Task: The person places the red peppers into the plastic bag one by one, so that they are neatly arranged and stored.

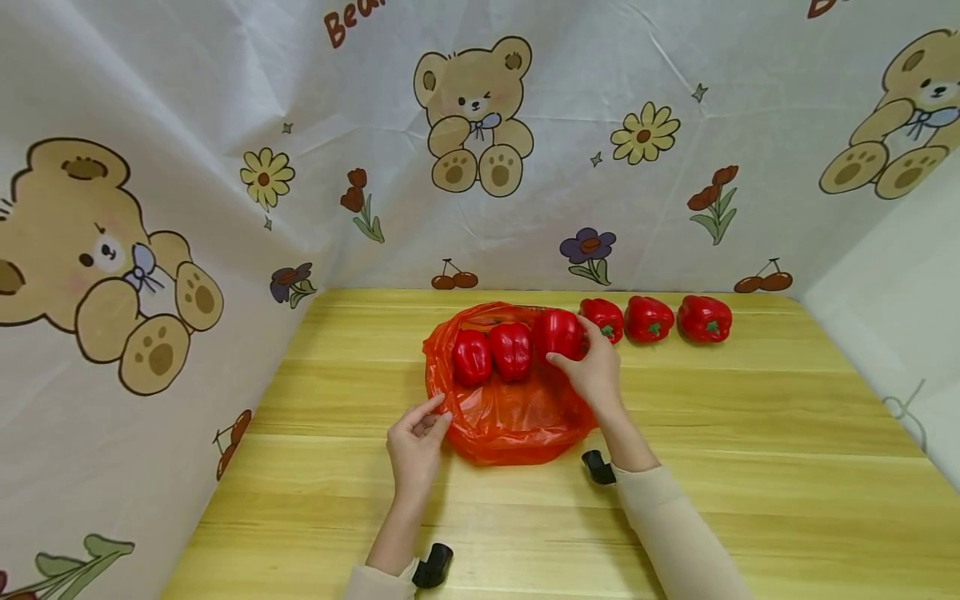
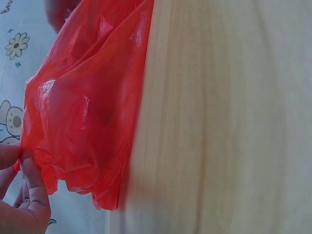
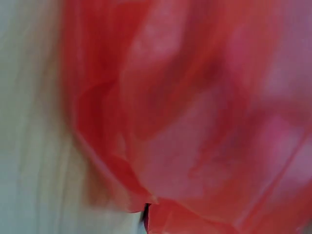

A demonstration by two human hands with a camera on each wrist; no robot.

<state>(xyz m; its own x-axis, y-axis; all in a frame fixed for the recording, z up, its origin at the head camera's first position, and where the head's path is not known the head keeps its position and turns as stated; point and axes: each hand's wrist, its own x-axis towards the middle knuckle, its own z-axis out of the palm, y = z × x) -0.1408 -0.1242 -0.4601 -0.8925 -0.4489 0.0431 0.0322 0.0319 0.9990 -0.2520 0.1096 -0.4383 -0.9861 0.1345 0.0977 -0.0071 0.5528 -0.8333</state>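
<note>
A thin red plastic bag (image 1: 517, 442) lies with its mouth spread wide on the table. Two red bell peppers rest inside it: one bell pepper (image 1: 472, 358) at the left, another bell pepper (image 1: 512, 352) right beside it. My right hand (image 1: 597, 371) grips a third bell pepper (image 1: 558, 333) at the bag's far right, thumb in front and fingers round its right side. At the near left rim, my left hand (image 1: 417, 442) pinches the bag's edge between thumb and fingers, as the left wrist view also shows. Red plastic (image 3: 185, 122) fills most of the right wrist view, hiding that hand.
To the right of the bag, several more red bell peppers line the back of the wooden table (image 1: 750, 467), among them one at the row's right end, a bell pepper (image 1: 705, 318). A white cloth (image 1: 555, 208) printed with bears hangs behind and at the left.
</note>
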